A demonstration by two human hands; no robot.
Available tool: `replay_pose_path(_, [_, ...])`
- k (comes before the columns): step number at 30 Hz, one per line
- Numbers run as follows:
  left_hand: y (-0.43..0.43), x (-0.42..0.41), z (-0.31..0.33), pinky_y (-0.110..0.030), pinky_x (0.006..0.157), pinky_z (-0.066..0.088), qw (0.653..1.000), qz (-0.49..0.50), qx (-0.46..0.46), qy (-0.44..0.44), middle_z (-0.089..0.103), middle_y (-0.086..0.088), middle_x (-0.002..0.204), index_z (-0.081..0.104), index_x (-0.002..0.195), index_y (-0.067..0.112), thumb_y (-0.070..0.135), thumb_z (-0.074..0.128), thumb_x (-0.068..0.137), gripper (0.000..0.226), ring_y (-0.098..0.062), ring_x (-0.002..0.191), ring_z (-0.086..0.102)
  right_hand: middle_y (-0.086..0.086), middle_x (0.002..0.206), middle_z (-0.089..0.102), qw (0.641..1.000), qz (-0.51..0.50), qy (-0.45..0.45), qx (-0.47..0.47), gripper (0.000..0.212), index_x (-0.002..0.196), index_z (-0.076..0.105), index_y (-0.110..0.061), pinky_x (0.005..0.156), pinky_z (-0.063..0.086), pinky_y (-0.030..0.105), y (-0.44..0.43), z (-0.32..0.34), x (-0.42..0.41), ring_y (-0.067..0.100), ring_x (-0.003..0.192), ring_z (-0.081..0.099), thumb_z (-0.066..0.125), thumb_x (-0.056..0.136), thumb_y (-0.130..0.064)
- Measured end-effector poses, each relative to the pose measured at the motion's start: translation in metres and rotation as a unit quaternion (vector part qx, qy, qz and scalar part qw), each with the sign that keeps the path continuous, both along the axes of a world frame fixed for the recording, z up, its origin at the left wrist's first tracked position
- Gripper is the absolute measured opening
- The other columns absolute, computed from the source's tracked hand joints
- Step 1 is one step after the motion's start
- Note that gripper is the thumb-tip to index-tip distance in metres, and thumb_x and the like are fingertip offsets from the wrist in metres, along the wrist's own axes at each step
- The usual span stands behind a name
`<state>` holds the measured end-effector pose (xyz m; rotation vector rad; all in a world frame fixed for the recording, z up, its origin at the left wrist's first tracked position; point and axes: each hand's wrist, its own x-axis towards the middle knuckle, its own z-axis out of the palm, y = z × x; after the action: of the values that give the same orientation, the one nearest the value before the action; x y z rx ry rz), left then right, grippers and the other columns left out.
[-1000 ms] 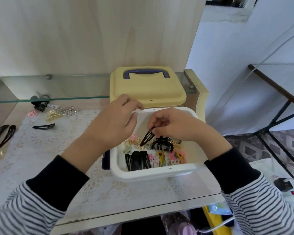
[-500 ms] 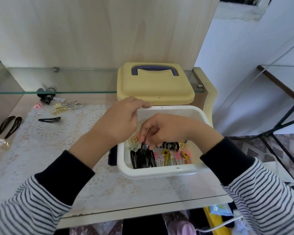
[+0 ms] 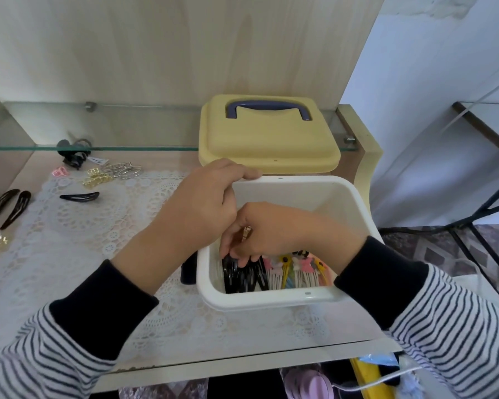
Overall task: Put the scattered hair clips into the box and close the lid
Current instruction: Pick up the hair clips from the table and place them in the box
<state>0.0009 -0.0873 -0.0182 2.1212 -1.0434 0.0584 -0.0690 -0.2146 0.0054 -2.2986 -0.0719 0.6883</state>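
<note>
Fingertips of the right hand are concealed among the black clips in the box; a grasp cannot be confirmed. A small gold item beside the left hand is not identifiable. Both sleeves are cut off at the lower edge.

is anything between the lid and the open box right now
Yes, both hands. The left hand holds the box at its left rim, and the right hand is inside it, reaching down to the black clips. The yellow lid stands behind the box, off it.
</note>
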Motion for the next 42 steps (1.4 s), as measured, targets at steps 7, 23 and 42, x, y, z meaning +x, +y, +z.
replay_pose_path(7, [0.000,0.000,0.001,-0.016,0.078,0.041,1.000,-0.003,-0.015,0.005,0.064,0.008,0.111,0.068,0.116,0.025,0.006,0.033,0.079,0.055,-0.010,0.093,0.057,-0.004,0.083,0.071,0.999,-0.013,-0.042,-0.023,0.026,0.100,0.074,-0.022,0.067,0.043,0.007,-0.001,-0.001,0.000,-0.007,0.066,0.057,0.059,0.086,-0.006])
replay_pose_path(23, [0.000,-0.004,0.002,-0.037,0.093,0.047,1.000,0.005,-0.006,0.021,0.061,0.005,0.118,0.065,0.121,0.024,-0.004,0.039,0.087,0.051,-0.014,0.106,0.056,-0.006,0.124,0.055,0.940,-0.075,-0.170,-0.285,0.050,0.133,0.048,-0.030,0.090,0.045,0.035,-0.007,0.021,-0.039,0.015,0.106,0.055,0.040,0.092,-0.058])
replay_pose_path(42, [0.080,-0.011,-0.026,-0.040,0.078,0.049,0.975,0.186,-0.080,-0.092,0.059,0.006,0.111,0.064,0.112,0.019,0.022,0.041,0.090,0.032,-0.011,0.095,0.056,0.003,0.127,0.050,0.827,-0.273,-0.466,-0.155,0.049,0.131,0.049,-0.015,0.093,0.044,0.037,0.053,0.004,-0.055,0.021,0.112,0.048,0.053,0.087,-0.035])
